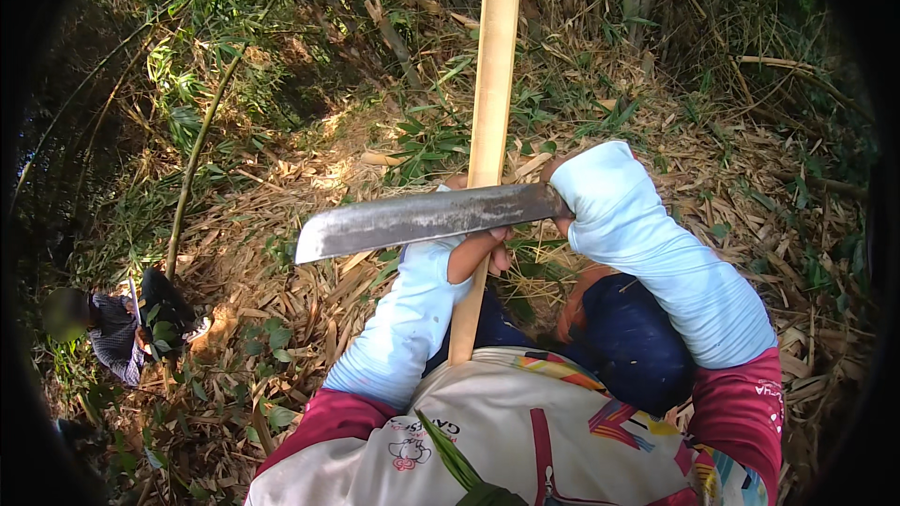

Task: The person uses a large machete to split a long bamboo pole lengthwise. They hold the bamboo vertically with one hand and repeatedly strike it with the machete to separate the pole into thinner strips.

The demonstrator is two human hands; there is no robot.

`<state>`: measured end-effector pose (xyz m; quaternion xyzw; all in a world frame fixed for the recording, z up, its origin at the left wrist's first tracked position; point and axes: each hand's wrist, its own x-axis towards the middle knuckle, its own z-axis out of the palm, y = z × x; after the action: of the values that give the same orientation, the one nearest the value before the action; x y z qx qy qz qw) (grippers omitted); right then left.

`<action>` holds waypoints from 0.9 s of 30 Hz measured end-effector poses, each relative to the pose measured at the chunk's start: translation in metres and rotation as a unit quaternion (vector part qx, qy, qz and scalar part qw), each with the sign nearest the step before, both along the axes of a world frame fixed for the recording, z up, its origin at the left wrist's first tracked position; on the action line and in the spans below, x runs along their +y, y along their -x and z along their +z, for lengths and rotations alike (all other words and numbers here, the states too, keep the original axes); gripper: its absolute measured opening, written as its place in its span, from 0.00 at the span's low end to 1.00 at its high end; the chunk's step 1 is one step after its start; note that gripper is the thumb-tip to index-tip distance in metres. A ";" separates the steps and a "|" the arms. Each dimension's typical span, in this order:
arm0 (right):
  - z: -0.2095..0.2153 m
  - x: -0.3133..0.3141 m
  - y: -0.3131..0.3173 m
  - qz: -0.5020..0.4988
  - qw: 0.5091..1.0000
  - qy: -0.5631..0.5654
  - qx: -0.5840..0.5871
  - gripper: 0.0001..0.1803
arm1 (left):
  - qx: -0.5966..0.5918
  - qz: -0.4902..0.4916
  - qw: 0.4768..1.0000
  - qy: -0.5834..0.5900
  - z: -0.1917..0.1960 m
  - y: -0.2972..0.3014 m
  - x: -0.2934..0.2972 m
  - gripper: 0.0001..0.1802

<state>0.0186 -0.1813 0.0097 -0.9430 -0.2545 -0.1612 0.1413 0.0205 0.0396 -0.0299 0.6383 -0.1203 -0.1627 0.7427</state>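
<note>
Well, right hand (pixel 555 169) (curled) grips machete (pixel 422 220).

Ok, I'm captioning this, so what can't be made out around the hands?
- Head view, long pale flat bamboo strip: far end, cut off by the top edge.
- Head view, broad grey steel knife: most of the handle, hidden by the right hand and light-blue cloth sleeve.
- Head view, left hand: partly hidden behind the knife.

Pale blue arm covers (pixel 670 262), maroon sleeves (pixel 741 403), cream printed shirt (pixel 497 417), navy trousers (pixel 637 342).
</note>
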 end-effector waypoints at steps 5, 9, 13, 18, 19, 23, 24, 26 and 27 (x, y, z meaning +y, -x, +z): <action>-0.006 0.009 0.001 0.035 0.999 -0.004 0.011 0.10 | -0.026 0.037 0.999 0.007 0.001 0.011 0.004 0.25; 0.000 0.012 0.003 0.037 0.999 -0.011 0.004 0.08 | -0.120 0.026 0.990 -0.074 0.009 0.017 0.005 0.28; -0.003 0.013 0.005 0.043 0.998 -0.031 -0.023 0.06 | -0.132 0.027 0.990 -0.049 0.012 0.026 -0.005 0.26; -0.001 0.011 0.006 0.037 0.998 0.001 -0.041 0.04 | -0.166 0.038 0.974 -0.149 0.006 0.034 -0.004 0.19; 0.000 0.011 0.007 0.034 0.999 -0.001 -0.039 0.04 | -0.158 0.046 0.976 -0.143 0.008 0.036 -0.008 0.18; -0.008 0.008 0.006 0.007 0.996 0.015 -0.086 0.04 | -0.164 0.066 0.971 -0.162 0.010 0.038 -0.014 0.18; -0.008 0.007 0.005 0.007 0.996 0.017 -0.087 0.04 | -0.146 0.068 0.974 -0.159 0.011 0.038 -0.015 0.18; -0.009 0.005 0.003 0.004 0.996 0.018 -0.082 0.04 | -0.108 0.071 0.980 -0.153 0.013 0.040 -0.020 0.19; -0.009 0.005 0.002 0.003 0.997 0.016 -0.075 0.04 | -0.127 0.082 0.977 -0.149 0.012 0.040 -0.022 0.19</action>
<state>0.0161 -0.1759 0.0012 -0.9297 -0.2700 -0.2266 0.1070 -0.0196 0.0180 -0.0175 0.7649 -0.1351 -0.0352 0.6288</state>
